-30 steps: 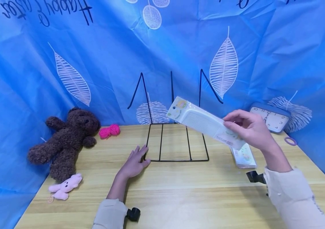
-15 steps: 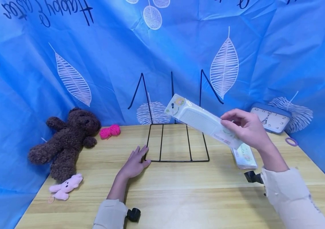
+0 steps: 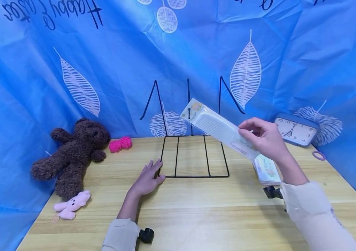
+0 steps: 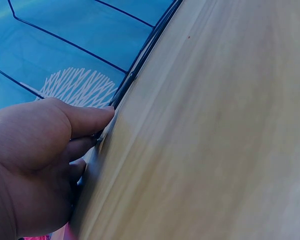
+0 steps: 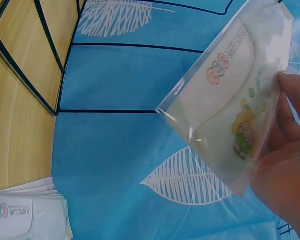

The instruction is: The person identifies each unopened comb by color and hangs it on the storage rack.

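From here I see the right hand (image 3: 264,137) pinching the lower end of a packaged comb (image 3: 215,125) between thumb and fingers, the pack slanting up leftward from it, before a black wire rack (image 3: 209,176). More comb packs (image 3: 268,171) lie stacked below that hand. The left hand (image 3: 146,178), fingers loosely extended, touches the rack's near corner; left of it sprawls a brown teddy bear (image 3: 79,153).

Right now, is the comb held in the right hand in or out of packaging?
In: the comb lies inside a clear packet, whose shiny film extends past it in the right wrist view.
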A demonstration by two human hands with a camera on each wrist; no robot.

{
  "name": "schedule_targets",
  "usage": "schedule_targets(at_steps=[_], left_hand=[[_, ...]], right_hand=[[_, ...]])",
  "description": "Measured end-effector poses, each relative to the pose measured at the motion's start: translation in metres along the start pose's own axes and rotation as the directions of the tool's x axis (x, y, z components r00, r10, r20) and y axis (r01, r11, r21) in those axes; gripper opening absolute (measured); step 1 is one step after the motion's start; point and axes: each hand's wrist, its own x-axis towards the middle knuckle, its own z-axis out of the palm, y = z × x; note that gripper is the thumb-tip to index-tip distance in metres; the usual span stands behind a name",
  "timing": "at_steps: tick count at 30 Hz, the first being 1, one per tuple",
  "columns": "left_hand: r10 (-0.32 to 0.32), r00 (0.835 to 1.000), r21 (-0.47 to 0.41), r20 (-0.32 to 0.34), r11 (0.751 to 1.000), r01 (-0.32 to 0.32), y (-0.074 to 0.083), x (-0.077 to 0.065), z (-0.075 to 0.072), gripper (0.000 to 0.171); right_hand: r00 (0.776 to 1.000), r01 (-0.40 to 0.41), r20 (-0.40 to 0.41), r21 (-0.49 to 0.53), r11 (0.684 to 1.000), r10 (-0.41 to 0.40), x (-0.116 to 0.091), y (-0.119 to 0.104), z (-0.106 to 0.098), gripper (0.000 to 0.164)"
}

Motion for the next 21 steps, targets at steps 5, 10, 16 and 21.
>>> schedule_targets(at_steps=[5,10,16,21], left_hand=[[0.007,1.000,0.006,0.001,1.000,-0.007,0.000,0.000,0.000,0.059],[0.018,1.000,-0.002,0.003,1.000,-0.018,0.000,0.000,0.000,0.059],[0.022,1.000,-0.001,0.006,1.000,-0.022,0.000,0.000,-0.001,0.059],[0.023,1.000,-0.003,0.005,1.000,-0.023,0.000,0.000,-0.001,0.059]], right_hand=[[1.000,-0.020,0.004,-0.018,1.000,0.020,0.003,-0.002,0.004,0.011],[1.000,-0.022,0.013,-0.056,0.998,0.023,0.006,-0.001,0.010,0.010],[0.997,-0.013,0.068,-0.158,0.987,0.024,0.008,0.003,0.019,0.007],[0.989,-0.007,0.145,-0.190,0.982,0.035,0.012,0.005,0.027,0.008]])
